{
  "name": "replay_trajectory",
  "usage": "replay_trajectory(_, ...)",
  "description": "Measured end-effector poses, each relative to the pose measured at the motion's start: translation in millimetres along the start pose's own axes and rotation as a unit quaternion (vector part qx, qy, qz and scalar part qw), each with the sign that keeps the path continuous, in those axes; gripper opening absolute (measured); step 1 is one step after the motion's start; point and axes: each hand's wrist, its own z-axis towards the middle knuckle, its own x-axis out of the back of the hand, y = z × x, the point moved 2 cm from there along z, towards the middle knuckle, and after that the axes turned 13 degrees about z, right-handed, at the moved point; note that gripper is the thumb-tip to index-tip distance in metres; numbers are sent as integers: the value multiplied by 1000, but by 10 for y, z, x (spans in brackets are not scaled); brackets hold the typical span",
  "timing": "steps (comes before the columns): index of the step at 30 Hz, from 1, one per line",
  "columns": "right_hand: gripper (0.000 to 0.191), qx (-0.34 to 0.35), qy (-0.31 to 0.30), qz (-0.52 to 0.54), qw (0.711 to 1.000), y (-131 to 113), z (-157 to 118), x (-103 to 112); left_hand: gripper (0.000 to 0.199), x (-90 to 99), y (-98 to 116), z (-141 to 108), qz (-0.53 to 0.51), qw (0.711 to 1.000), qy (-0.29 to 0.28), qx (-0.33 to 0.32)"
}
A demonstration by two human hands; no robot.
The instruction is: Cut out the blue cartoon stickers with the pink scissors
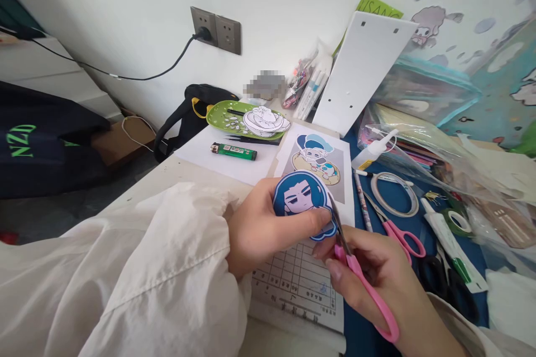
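Observation:
Between thumb and fingers, my left hand [268, 228] pinches a paper cutout [299, 192] of a blue-haired cartoon character with a white border. Pink-handled scissors [355, 273] are gripped in my right hand [377, 273], their blades pointing up along the cutout's right edge. Whether the blades are fully closed is hard to see. Under both hands lies a printed form [297, 284] with a table grid. Just beyond the cutout is a printed sheet [343, 178] with another cartoon figure on a grey ground.
A green lighter [233, 151] lies on white paper near a green tray [221, 117] holding a line-drawn cutout. To the right are a tape roll [395, 194], a second pink pair of scissors [404, 237], black-handled scissors [448, 284], a glue bottle [372, 150] and a white tube [454, 245].

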Motion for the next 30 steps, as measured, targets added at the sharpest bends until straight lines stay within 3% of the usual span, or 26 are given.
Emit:
replay_trajectory(14, 6, 4, -7, -16, 1000, 6, 25, -4, 20, -39, 50, 3, -45, 998, -40, -35)
replay_trajectory(30, 14, 22, -7, -37, 999, 22, 2, -3, 17, 8, 16, -16, 9, 1000, 2, 9)
